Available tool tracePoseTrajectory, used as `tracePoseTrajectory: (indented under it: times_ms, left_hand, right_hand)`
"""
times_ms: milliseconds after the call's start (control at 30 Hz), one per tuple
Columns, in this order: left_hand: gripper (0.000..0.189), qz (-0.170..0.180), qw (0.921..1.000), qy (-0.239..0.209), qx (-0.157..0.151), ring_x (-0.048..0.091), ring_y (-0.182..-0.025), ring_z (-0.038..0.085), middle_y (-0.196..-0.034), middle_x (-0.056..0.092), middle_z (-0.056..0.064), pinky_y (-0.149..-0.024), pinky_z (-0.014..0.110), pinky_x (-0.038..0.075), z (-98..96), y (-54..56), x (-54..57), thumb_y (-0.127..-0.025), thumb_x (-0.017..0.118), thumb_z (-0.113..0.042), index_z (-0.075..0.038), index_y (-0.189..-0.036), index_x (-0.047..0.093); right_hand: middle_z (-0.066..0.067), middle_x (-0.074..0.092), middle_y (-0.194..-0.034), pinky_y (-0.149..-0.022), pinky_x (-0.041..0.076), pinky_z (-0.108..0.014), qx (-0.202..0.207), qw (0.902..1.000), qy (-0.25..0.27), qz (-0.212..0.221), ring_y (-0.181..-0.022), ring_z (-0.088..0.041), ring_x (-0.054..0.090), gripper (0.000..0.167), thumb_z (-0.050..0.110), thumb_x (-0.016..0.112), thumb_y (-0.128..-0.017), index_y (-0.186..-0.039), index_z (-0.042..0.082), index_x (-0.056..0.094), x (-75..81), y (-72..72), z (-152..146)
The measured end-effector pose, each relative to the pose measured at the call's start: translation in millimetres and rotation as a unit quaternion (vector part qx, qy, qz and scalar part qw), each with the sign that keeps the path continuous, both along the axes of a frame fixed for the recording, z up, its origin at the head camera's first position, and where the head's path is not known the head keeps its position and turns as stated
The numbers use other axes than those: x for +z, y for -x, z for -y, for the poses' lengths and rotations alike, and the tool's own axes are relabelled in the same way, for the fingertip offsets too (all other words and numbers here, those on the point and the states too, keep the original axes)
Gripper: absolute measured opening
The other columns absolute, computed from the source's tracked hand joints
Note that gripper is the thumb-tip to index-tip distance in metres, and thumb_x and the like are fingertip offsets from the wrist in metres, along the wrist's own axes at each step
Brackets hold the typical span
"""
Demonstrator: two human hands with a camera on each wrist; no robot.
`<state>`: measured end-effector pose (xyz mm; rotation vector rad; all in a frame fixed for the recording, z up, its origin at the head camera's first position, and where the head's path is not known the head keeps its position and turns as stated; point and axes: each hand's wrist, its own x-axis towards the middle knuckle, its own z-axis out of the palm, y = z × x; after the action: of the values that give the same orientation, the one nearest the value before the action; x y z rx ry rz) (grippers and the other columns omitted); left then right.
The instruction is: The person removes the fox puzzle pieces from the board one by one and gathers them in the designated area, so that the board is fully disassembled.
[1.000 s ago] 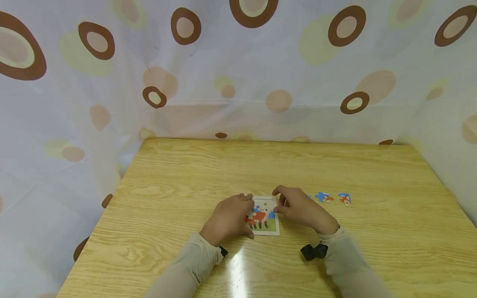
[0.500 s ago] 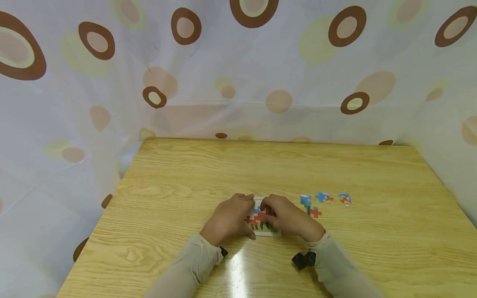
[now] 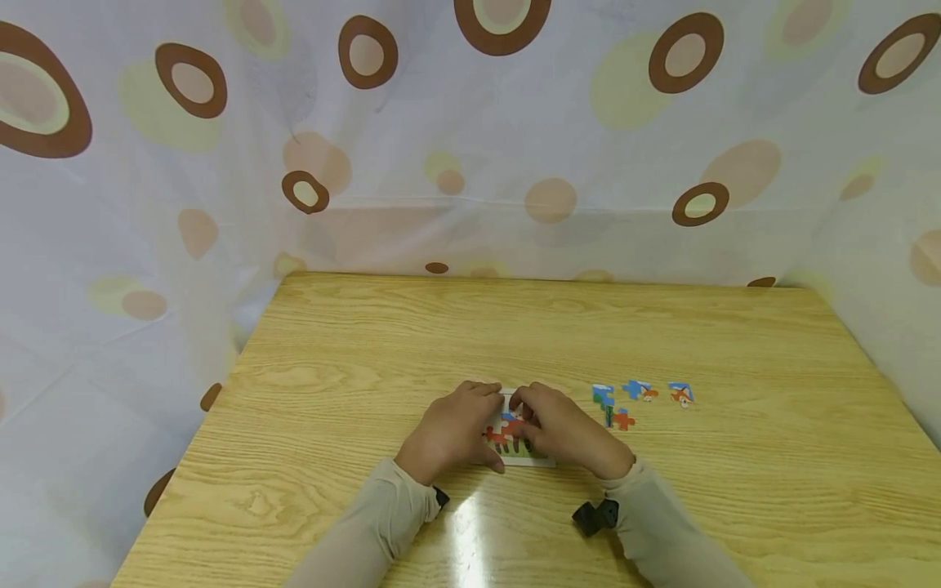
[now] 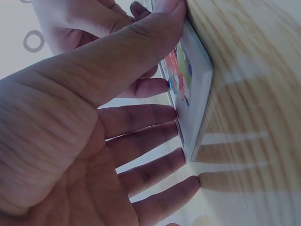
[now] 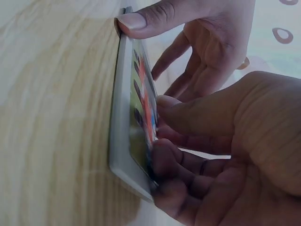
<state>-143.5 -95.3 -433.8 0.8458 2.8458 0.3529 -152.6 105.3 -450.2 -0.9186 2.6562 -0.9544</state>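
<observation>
Several loose pieces (image 3: 638,390) lie on the counter (image 3: 353,351), just right of a framed puzzle (image 3: 506,438), whose edges a left hand (image 3: 450,429) touches with straight fingers spread apart, while a right hand (image 3: 569,429) bends its fingertips over the puzzle's right side, whether clamped on anything I cannot tell.

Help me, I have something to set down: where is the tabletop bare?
Free: tabletop left of the left hand, between the puzzle board and the cloth, and right of the loose pieces. Crowded: around the board, with the right hand over it.
</observation>
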Motion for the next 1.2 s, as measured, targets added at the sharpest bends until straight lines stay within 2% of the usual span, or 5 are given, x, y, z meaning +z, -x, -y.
tracePoseTrajectory:
  times_ms: [400, 500, 733, 967, 1200]
  left_hand:
    - [0.089, 0.001, 0.9999, 0.011, 0.002, 0.049, -0.139, 0.025, -0.152, 0.054, 0.006, -0.098, 0.04, 0.055, -0.5, 2.3, -1.6, -0.066, 0.096, -0.05, -0.01, -0.138, 0.064]
    - [0.09, 0.001, 0.9999, 0.01, 0.003, 0.049, -0.139, 0.025, -0.152, 0.054, 0.006, -0.097, 0.041, 0.055, -0.1, 2.3, -1.7, -0.066, 0.096, -0.05, -0.01, -0.139, 0.063]
    - [0.088, 0.005, 1.0, 0.003, 0.007, 0.048, -0.139, 0.025, -0.152, 0.054, 0.005, -0.095, 0.041, 0.056, 0.5, 0.4, -1.9, -0.066, 0.097, -0.048, -0.011, -0.138, 0.063]
    - [0.087, 0.007, 1.0, 0.002, 0.007, 0.048, -0.14, 0.025, -0.153, 0.053, 0.006, -0.096, 0.041, 0.056, 2.5, 1.1, -2.0, -0.067, 0.096, -0.048, -0.011, -0.139, 0.063]
    - [0.087, 0.013, 0.9999, -0.003, 0.006, 0.05, -0.138, 0.025, -0.153, 0.053, 0.005, -0.097, 0.04, 0.055, 1.5, 0.5, -3.3, -0.068, 0.096, -0.048, -0.011, -0.139, 0.063]
  right_hand:
    - [-0.005, 0.048, -0.094, -0.063, 0.044, -0.03, -0.028, 0.9996, 0.004, 0.008, -0.074, -0.015, 0.047, 0.031, 0.004, 0.075, -0.093, -0.114, 0.005, 0.053, -2.2, -4.5, 4.6]
    - [-0.004, 0.048, -0.094, -0.064, 0.043, -0.03, -0.035, 0.9992, 0.01, 0.014, -0.074, -0.016, 0.047, 0.028, 0.004, 0.073, -0.095, -0.113, 0.005, 0.052, -2.7, -3.7, 5.2]
    - [0.0, 0.055, -0.079, -0.058, 0.043, -0.026, -0.02, 0.9959, 0.075, 0.046, -0.064, -0.011, 0.05, 0.014, -0.004, 0.061, -0.1, -0.103, 0.004, 0.05, -3.8, 2.2, 0.2]
    - [-0.001, 0.06, -0.081, -0.062, 0.045, -0.027, -0.006, 0.994, 0.097, 0.05, -0.068, -0.01, 0.053, 0.015, -0.002, 0.063, -0.099, -0.101, 0.005, 0.05, -4.8, 8.7, -5.1]
    - [-0.003, 0.061, -0.085, -0.063, 0.045, -0.027, -0.03, 0.9888, 0.131, 0.066, -0.072, -0.015, 0.057, 0.014, 0.0, 0.063, -0.101, -0.105, 0.004, 0.05, -3.8, 11.9, -20.8]
